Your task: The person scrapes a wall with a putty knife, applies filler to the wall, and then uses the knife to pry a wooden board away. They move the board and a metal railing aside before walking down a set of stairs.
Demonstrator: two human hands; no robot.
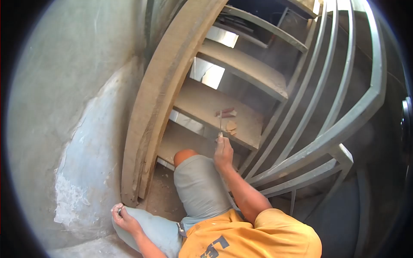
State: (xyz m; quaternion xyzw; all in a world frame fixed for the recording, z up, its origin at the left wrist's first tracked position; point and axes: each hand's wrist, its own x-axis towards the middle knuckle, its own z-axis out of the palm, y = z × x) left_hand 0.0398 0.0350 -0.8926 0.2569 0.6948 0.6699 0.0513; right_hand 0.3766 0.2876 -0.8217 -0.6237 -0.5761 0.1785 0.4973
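Scraps (229, 120) of tan and reddish material are seen on the second stair tread (202, 105), just past the right hand (223, 151). Nearest the camera, an orange shirt (254, 236) and grey trousers (200, 189) are worn by the person, one knee bent up toward the stairs. The left hand (123, 217) is set low by the foot of the curved stringer (163, 86), fingers curled shut round something small; what it is cannot be told. The right hand is stretched forward to the tread edge, fingers pinched narrowly on a thin upright tool (220, 124) whose tip reaches among the scraps. To the left, a rough grey plastered wall (73, 107) with a paler patch is seen. To the right, a curved grey metal railing (327, 129) is seen. Farther up, more dusty treads are seen, with bright light showing through the gaps between them.
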